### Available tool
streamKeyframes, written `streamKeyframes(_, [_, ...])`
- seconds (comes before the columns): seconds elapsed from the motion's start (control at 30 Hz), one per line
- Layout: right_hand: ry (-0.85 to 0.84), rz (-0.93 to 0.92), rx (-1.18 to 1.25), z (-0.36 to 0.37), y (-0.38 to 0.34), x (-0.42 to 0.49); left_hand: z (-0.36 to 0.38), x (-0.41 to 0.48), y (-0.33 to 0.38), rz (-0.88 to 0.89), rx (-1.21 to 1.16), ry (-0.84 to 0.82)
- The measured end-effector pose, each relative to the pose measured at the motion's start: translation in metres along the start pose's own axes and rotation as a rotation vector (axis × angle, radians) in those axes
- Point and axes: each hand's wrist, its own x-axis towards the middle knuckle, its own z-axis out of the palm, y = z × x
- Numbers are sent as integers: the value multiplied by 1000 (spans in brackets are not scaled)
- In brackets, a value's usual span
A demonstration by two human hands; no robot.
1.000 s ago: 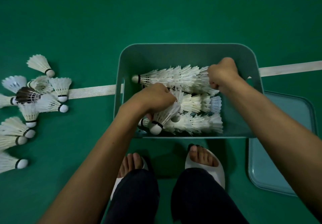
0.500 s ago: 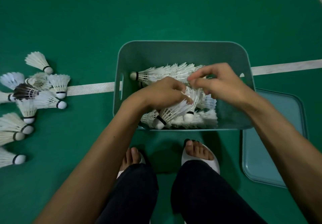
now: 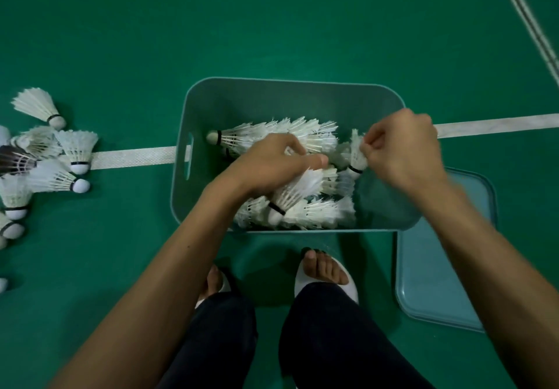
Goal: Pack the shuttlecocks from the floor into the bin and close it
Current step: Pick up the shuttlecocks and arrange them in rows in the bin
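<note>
A teal bin (image 3: 290, 92) stands open on the green floor, with rows of white feather shuttlecocks (image 3: 287, 134) lying inside. My left hand (image 3: 269, 164) is down in the bin and grips a shuttlecock (image 3: 290, 195) whose cork points toward me. Over the right side of the bin, my right hand (image 3: 399, 152) pinches the feathers of another shuttlecock (image 3: 357, 158), cork hanging down. Several loose shuttlecocks (image 3: 54, 161) lie in a cluster on the floor at the far left, one of them dark. The bin's lid (image 3: 447, 252) lies flat on the floor to the right.
A white court line (image 3: 133, 157) runs across the floor behind the bin. My feet in white sandals (image 3: 326, 273) stand just in front of the bin. Another line (image 3: 526, 16) crosses the top right corner.
My right hand has pulled a shuttlecock away to the right out of the bunch near my left hand. My left hand keeps its shuttlecock in the bin.
</note>
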Motion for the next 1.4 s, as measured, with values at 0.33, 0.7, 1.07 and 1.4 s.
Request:
streamKeyframes(0.33, [171,326,110,42,-47,25,1,-3,-10,-177,275,-294])
streamKeyframes(0.7, [83,722,616,64,-35,37,-5,7,-32,-244,388,-314])
streamKeyframes(1.07, [-135,918,1049,44,-41,53,-25,7,-34,-241,220,-94])
streamKeyframes(1.4, [-506,-71,660,11,-85,-33,-15,-22,-5,-308,52,30])
